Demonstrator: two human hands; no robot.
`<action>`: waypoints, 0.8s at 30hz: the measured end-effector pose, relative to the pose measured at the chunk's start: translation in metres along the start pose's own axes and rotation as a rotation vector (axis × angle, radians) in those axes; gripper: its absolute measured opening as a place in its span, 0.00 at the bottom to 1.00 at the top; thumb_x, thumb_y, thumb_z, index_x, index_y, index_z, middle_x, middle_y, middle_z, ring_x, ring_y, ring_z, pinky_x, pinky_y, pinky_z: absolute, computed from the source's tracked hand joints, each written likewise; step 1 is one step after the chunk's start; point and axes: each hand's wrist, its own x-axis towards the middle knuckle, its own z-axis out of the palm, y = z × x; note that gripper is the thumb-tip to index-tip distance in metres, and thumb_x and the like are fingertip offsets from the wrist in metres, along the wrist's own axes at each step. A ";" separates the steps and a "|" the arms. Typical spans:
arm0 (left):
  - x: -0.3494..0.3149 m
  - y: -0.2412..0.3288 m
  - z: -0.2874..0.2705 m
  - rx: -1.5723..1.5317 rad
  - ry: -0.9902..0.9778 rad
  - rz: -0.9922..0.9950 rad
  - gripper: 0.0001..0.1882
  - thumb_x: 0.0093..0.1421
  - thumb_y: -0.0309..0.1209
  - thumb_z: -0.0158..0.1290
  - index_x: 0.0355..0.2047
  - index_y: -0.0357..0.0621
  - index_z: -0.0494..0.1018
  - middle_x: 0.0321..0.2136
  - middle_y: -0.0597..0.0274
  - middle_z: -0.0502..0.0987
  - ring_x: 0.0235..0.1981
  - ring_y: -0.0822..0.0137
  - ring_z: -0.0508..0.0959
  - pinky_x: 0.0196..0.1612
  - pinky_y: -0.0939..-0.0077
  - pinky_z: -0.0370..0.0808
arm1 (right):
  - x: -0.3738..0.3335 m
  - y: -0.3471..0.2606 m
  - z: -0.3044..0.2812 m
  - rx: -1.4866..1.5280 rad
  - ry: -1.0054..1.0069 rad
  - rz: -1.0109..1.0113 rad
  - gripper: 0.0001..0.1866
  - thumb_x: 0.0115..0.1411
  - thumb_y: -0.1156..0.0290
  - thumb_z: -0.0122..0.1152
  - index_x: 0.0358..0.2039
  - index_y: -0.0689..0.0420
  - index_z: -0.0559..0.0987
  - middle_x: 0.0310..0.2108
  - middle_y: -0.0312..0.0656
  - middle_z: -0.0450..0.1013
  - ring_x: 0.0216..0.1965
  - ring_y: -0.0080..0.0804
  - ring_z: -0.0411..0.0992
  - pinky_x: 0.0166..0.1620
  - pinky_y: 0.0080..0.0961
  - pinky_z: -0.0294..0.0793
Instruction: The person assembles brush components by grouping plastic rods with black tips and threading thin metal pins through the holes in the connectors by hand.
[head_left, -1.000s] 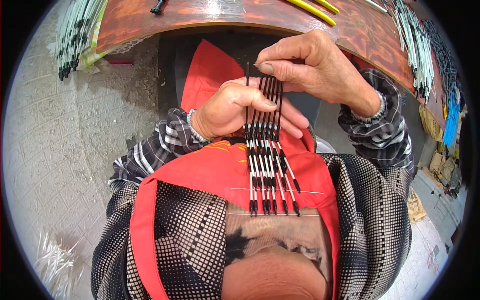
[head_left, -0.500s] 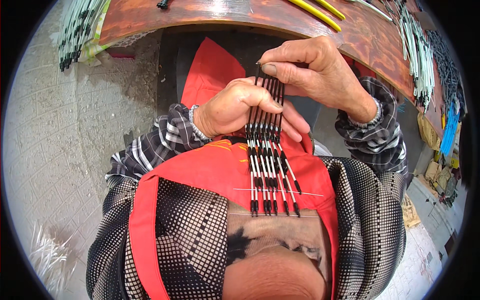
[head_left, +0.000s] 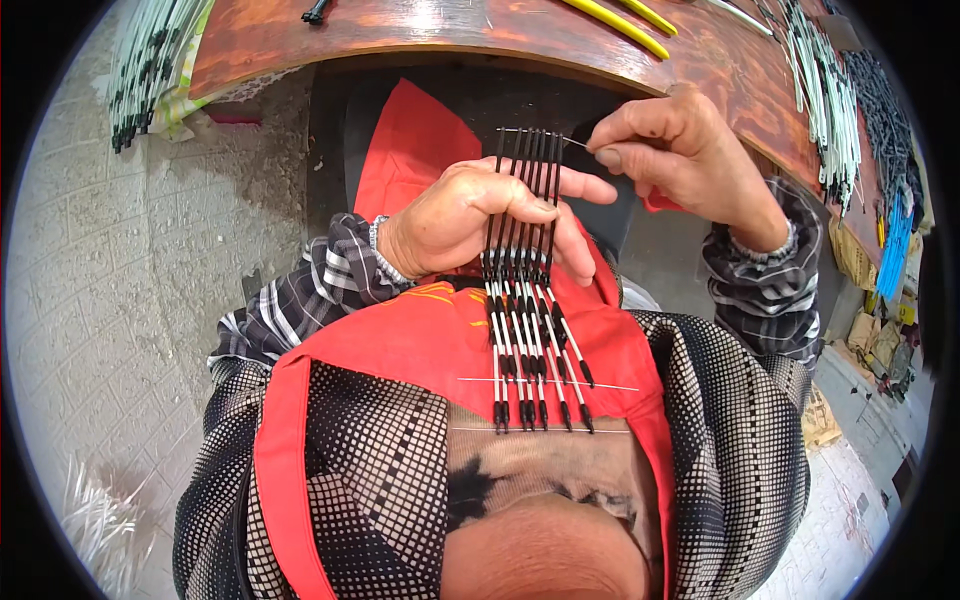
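Against the red apron (head_left: 400,345), my left hand (head_left: 455,212) holds a flat row of slim black-and-white rods (head_left: 515,320), its thumb across their black upper part and some fingers stretched out behind. My right hand (head_left: 690,155) pinches the end of a thin wire (head_left: 574,143) to the right of the row. That wire runs across the rods' black upper tips, apparently through them. Lower down, two more thin wires cross the row: a white-looking one (head_left: 615,387) and another (head_left: 610,431) near the bottom tips. The rods fan out slightly at the lower right.
A reddish-brown wooden table (head_left: 420,30) curves along the far side. Bundles of pale rods (head_left: 825,110) lie at its right, near dark parts (head_left: 880,115) and blue strips (head_left: 897,245). Yellow tubes (head_left: 620,25) rest on top. More rods (head_left: 160,70) hang at the far left.
My right hand has moved from the rods' upper tips out to the right, drawing the wire's end with it. The wire across the tips now shows. My left hand keeps its hold.
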 end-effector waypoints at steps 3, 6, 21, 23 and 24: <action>0.000 -0.001 0.000 -0.006 0.004 -0.005 0.31 0.60 0.30 0.41 0.62 0.25 0.56 0.40 0.28 0.76 0.45 0.40 0.78 0.54 0.55 0.72 | 0.004 0.010 0.010 -0.181 0.149 -0.288 0.05 0.58 0.78 0.60 0.34 0.65 0.79 0.22 0.35 0.72 0.22 0.14 0.69 0.22 0.17 0.65; 0.002 -0.001 0.000 -0.029 0.006 -0.030 0.31 0.59 0.29 0.41 0.62 0.25 0.56 0.40 0.28 0.76 0.46 0.40 0.78 0.55 0.55 0.72 | 0.015 0.010 0.018 -0.296 0.209 -0.390 0.05 0.56 0.78 0.61 0.34 0.63 0.79 0.23 0.37 0.73 0.22 0.17 0.70 0.23 0.19 0.67; 0.006 -0.010 -0.018 -0.382 0.220 0.014 0.21 0.71 0.41 0.37 0.39 0.34 0.71 0.33 0.39 0.80 0.36 0.53 0.82 0.41 0.65 0.80 | -0.034 -0.001 0.016 -0.232 0.089 -0.606 0.22 0.47 0.77 0.65 0.46 0.64 0.78 0.34 0.46 0.76 0.29 0.41 0.75 0.32 0.31 0.74; 0.007 -0.011 -0.020 -0.369 0.252 -0.003 0.20 0.71 0.41 0.37 0.38 0.36 0.70 0.34 0.38 0.79 0.36 0.52 0.82 0.41 0.63 0.80 | -0.045 0.007 0.039 -0.154 0.021 -0.606 0.25 0.46 0.76 0.65 0.47 0.64 0.78 0.36 0.47 0.77 0.32 0.43 0.76 0.35 0.31 0.76; 0.008 -0.012 -0.019 -0.364 0.283 -0.022 0.19 0.71 0.41 0.37 0.38 0.37 0.70 0.34 0.38 0.79 0.37 0.51 0.82 0.41 0.61 0.80 | -0.047 0.011 0.056 -0.107 0.080 -0.614 0.25 0.45 0.77 0.65 0.47 0.63 0.78 0.35 0.45 0.77 0.33 0.43 0.76 0.36 0.32 0.75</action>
